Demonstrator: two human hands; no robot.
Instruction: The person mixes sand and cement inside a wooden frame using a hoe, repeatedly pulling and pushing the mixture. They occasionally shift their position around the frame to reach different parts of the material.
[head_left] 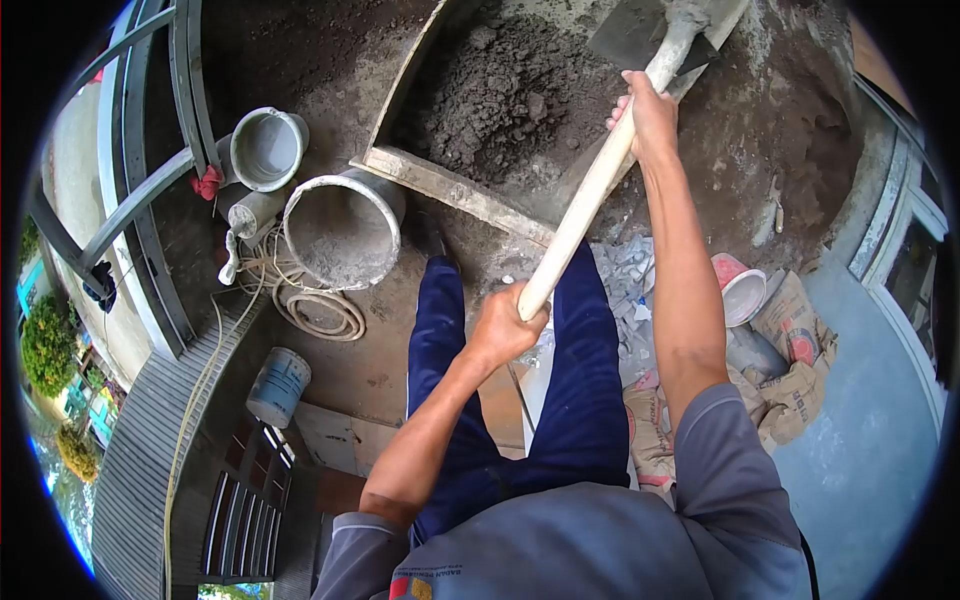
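**Shovel (597, 185) gripped at two places, its blade beyond a dark heap (515, 95)**

From my remote seat I look down on two bare hands and one long pale handle. My left hand (507, 325) has its fingers wrapped around the handle's lower end, in front of the thighs. My right hand (648, 115) is closed around it farther up, near the blade, with fingertips curling past the near edge. The shovel slants up and right, its blade at the top of my view, right of the heap; I cannot tell whether the blade touches anything.

The crumbly grey-brown heap lies inside a wooden frame (455, 190). Left of it I see a large round tub (345, 230), a smaller grey bucket (268, 150) and a coiled hose (320, 312).

For writing, I check the grey shirt (570, 545): "BADAN" reads on its chest, above a red and yellow patch; the rest of the lettering is too small to trust. The brown paper sacks (798, 345) at right carry red printing I cannot make out, and a red-rimmed container (740, 290) sits beside them. A white bucket (278, 388) at lower left has blue print, also illegible to me.
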